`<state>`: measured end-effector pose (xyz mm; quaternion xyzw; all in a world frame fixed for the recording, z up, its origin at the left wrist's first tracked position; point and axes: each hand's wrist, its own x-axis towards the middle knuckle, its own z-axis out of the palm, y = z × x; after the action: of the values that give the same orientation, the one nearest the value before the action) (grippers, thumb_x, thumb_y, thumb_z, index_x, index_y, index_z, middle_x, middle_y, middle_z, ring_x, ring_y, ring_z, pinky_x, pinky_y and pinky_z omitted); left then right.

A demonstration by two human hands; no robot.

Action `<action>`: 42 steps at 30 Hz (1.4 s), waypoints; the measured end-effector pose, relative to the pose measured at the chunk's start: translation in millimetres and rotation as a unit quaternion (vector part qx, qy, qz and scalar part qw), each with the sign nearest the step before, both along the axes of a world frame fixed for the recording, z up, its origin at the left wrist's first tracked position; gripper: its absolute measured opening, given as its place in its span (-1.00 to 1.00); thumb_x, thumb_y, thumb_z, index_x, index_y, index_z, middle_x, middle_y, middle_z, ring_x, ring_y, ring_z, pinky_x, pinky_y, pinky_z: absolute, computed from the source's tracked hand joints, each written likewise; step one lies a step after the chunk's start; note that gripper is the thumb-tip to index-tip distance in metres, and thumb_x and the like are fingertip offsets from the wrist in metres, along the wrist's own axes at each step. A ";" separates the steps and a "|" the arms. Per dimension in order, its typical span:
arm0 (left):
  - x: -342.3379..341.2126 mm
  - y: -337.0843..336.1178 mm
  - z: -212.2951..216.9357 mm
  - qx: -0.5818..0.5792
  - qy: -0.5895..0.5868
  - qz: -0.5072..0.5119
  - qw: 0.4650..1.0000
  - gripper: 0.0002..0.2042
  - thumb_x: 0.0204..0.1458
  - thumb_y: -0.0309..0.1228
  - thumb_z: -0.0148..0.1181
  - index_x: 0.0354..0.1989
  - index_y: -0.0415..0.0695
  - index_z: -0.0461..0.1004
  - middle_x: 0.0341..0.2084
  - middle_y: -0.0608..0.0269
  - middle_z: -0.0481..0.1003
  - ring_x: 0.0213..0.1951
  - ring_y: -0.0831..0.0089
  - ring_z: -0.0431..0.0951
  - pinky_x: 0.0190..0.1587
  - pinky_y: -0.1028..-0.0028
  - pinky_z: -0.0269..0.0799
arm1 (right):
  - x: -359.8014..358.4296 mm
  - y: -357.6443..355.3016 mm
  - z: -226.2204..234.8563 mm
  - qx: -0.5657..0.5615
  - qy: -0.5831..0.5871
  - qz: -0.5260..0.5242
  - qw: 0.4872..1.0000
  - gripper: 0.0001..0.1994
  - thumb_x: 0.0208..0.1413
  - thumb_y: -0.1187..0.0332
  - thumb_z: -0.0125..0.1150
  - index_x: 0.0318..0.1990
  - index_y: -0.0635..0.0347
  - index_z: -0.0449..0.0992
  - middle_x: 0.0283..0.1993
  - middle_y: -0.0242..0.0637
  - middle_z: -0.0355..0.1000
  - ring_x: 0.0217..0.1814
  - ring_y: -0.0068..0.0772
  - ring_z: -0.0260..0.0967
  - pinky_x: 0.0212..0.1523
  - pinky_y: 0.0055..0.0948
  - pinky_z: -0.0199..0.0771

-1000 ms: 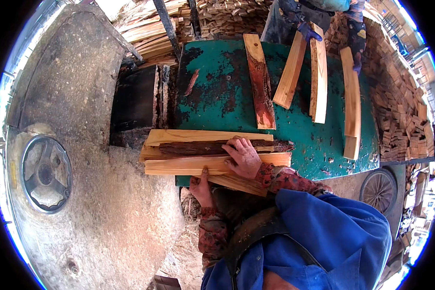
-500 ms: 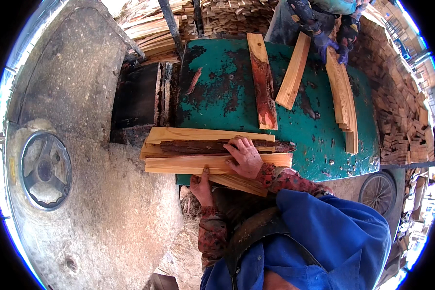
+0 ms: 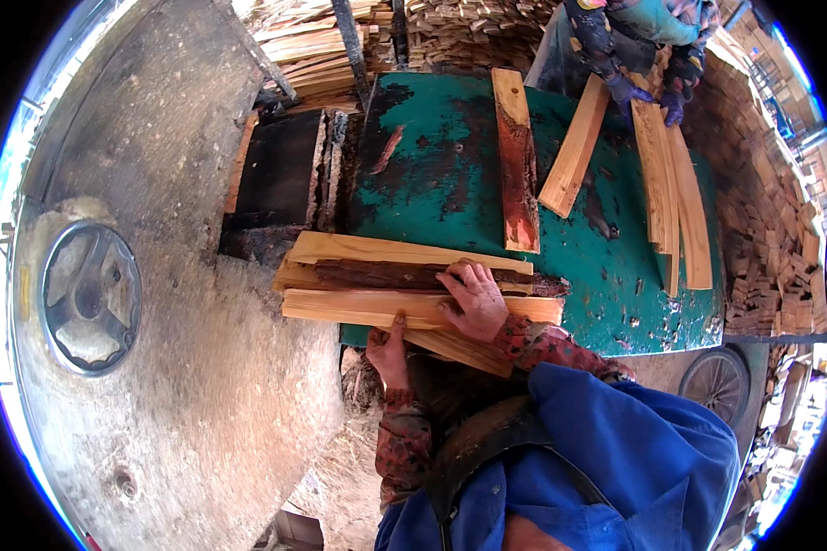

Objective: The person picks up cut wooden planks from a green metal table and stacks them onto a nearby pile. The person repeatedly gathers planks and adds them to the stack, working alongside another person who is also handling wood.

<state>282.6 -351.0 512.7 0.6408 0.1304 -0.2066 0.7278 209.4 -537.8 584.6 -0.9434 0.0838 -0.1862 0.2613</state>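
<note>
A stack of pale, rough-sawn wooden slats (image 3: 404, 280) with one dark bark-faced piece in its middle is seen held at the near edge of a worn green-painted metal surface (image 3: 432, 174), its left end jutting out past that edge over a wide grey concrete slab (image 3: 184, 386). The right hand (image 3: 473, 298) is laid palm-down on top of the stack, its fingers (image 3: 455, 274) spread flat across the bark-faced piece and the pale slat beside it rather than closed round anything. The left hand (image 3: 388, 347) is placed beneath the stack from the near side, the thumb pressed up against the lowest slat; how the remaining fingers are set cannot be told, since they are hidden by the wood. Both forearms are covered by patterned red sleeves, and a blue garment fills the lower right. Farther across the surface, a reddish bark-edged plank (image 3: 516, 156) is laid lengthwise, well apart from the stack, with a pale short board (image 3: 574, 147) angled just beside it. At the far right, a bundle of long pale boards (image 3: 671, 184) is being handled by a co-worker's dark-gloved hands (image 3: 648, 92) (only the arms and gloves are shown). A round metal wheel (image 3: 87, 294) is set into the slab at the left, and heaps of cut wood are piled behind and to the right.
</note>
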 end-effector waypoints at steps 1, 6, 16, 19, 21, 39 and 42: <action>0.2 -0.3 4.3 -0.004 -0.003 0.011 1.000 -0.70 0.03 -0.40 0.40 -0.14 -0.29 0.51 -0.30 0.33 0.53 -0.32 0.61 0.45 -0.27 0.57 0.40 | 1.1 1.1 -0.8 0.002 0.002 0.004 1.000 -0.48 -0.09 0.28 0.35 0.07 0.23 0.43 0.04 -0.13 0.28 0.16 -0.02 0.21 0.18 -0.06 0.23; -2.5 -6.4 10.0 -0.045 -0.027 0.050 0.997 -0.76 -0.01 -0.48 0.42 -0.22 -0.29 0.53 -0.39 0.36 0.54 -0.39 0.70 0.44 -0.34 0.65 0.37 | 2.8 2.7 3.1 0.014 0.018 0.011 1.000 -0.48 -0.09 0.32 0.34 0.08 0.25 0.43 0.05 -0.11 0.28 0.15 0.01 0.21 0.18 -0.05 0.22; -2.7 -4.6 9.4 -0.064 -0.062 0.045 0.995 -0.78 0.00 -0.47 0.43 -0.25 -0.27 0.52 -0.36 0.35 0.56 -0.38 0.72 0.46 -0.34 0.67 0.39 | 3.0 3.7 -1.3 -0.005 0.025 0.019 0.999 -0.47 -0.04 0.32 0.32 0.13 0.27 0.40 0.07 -0.07 0.26 0.21 0.04 0.16 0.20 -0.03 0.19; -3.0 -2.4 1.8 -0.057 -0.041 0.047 0.996 -0.76 -0.02 -0.45 0.45 -0.26 -0.26 0.52 -0.40 0.37 0.55 -0.40 0.73 0.45 -0.36 0.67 0.39 | 3.4 3.8 -1.8 -0.007 0.020 0.024 0.999 -0.47 -0.03 0.32 0.31 0.13 0.28 0.40 0.08 -0.06 0.26 0.21 0.05 0.17 0.20 -0.03 0.18; -4.1 -3.7 2.7 -0.044 -0.042 0.048 0.997 -0.75 -0.02 -0.43 0.46 -0.26 -0.26 0.52 -0.42 0.38 0.55 -0.42 0.73 0.45 -0.37 0.67 0.38 | 3.2 4.2 -1.4 -0.005 0.023 0.025 0.999 -0.48 -0.03 0.32 0.31 0.12 0.28 0.41 0.08 -0.05 0.27 0.21 0.05 0.17 0.20 -0.02 0.18; -4.8 -4.8 1.9 -0.051 -0.044 0.048 0.997 -0.70 0.00 -0.40 0.44 -0.20 -0.31 0.50 -0.35 0.34 0.57 -0.35 0.70 0.49 -0.30 0.67 0.42 | 3.4 3.3 -0.7 -0.016 0.018 0.034 0.999 -0.49 -0.03 0.33 0.30 0.11 0.29 0.41 0.08 -0.04 0.26 0.17 0.07 0.18 0.18 -0.02 0.19; -5.1 -5.6 5.1 -0.036 -0.049 0.047 0.997 -0.70 0.00 -0.38 0.45 -0.23 -0.29 0.49 -0.39 0.38 0.56 -0.40 0.73 0.46 -0.35 0.68 0.37 | 2.9 1.9 -3.8 -0.017 0.021 0.033 0.999 -0.49 -0.02 0.33 0.30 0.12 0.29 0.40 0.09 -0.04 0.26 0.18 0.07 0.17 0.18 -0.01 0.18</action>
<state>277.5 -356.7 517.7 0.6169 0.1169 -0.1451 0.7647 212.2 -535.8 580.8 -0.9536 0.0549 -0.1592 0.2497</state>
